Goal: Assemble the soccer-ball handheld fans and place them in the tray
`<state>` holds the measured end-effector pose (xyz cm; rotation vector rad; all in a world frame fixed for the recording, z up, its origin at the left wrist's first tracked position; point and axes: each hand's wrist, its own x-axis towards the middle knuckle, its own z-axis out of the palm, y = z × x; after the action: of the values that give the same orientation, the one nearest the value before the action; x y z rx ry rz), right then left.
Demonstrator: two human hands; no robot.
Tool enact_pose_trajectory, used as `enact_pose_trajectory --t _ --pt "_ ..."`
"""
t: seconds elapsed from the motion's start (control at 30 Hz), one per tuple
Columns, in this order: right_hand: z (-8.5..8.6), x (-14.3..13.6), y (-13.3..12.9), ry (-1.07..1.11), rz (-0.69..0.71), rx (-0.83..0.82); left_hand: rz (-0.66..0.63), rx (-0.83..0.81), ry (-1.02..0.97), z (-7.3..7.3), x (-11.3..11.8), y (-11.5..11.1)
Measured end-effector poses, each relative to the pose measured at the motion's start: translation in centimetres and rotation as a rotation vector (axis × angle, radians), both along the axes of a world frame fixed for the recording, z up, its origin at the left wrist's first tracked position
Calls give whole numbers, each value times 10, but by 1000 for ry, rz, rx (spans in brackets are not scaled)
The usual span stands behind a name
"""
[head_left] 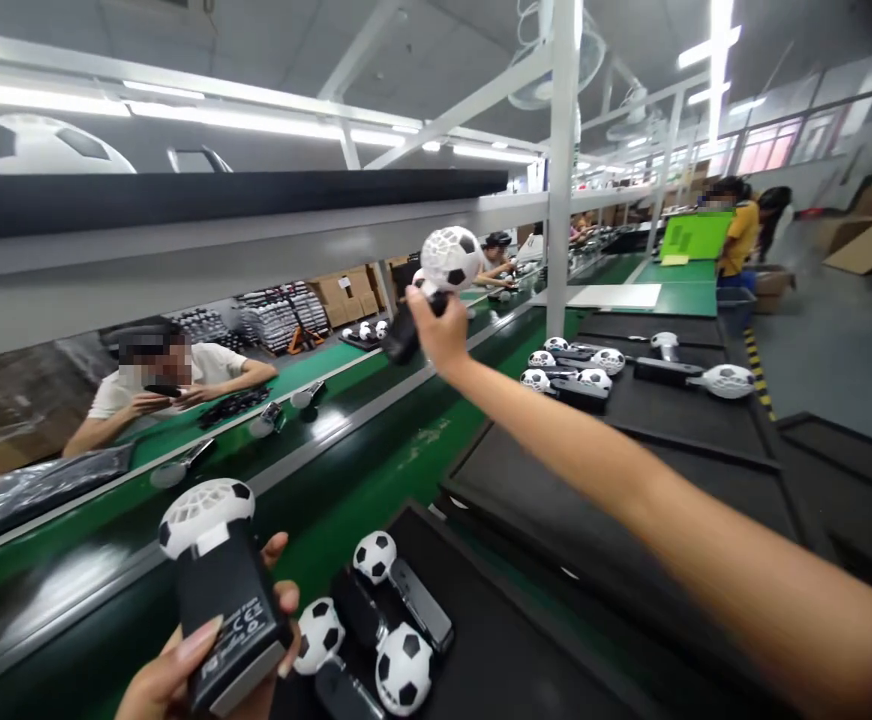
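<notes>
My left hand is wrapped round the black handle of a soccer-ball handheld fan, its white slotted head up and printed text facing me. Raised at the middle of the view, my right hand grips a second soccer-ball handheld fan by its black handle, which slants down to the left. Below, between my hands, several more such fans lie on a black tray.
A green conveyor belt runs along my left, carrying several parts. Across it a co-worker handles a dark item. More fans lie on black trays at right. A white post and an overhead shelf stand close by.
</notes>
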<state>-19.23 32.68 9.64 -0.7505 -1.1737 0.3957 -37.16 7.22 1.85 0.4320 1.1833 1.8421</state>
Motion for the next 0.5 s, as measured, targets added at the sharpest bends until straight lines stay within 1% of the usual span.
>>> enact_pose_trajectory --t 0.03,0.07,0.17,0.23,0.3,0.37,0.4,0.43,0.5 --pt "-2 26 5 -148 -84 -14 8 -5 -9 1 -2 0" --pt "-5 55 8 -194 -107 -29 19 -6 -15 1 -3 -1" --pt "-16 143 7 -228 -180 -113 66 6 -15 4 -2 -3" --pt "-19 199 7 -231 -232 -177 94 17 11 5 2 -2" --pt "-19 248 10 -234 -255 -267 115 16 42 5 6 0" --pt "-23 287 15 -221 -258 -398 109 3 61 4 11 2" --pt "-28 304 17 -206 -248 -467 91 -8 62 3 13 3" --pt "-35 318 18 -183 -234 -532 67 -20 61 2 15 4" --pt "-57 340 20 -97 -204 -621 9 -42 61 0 18 5"
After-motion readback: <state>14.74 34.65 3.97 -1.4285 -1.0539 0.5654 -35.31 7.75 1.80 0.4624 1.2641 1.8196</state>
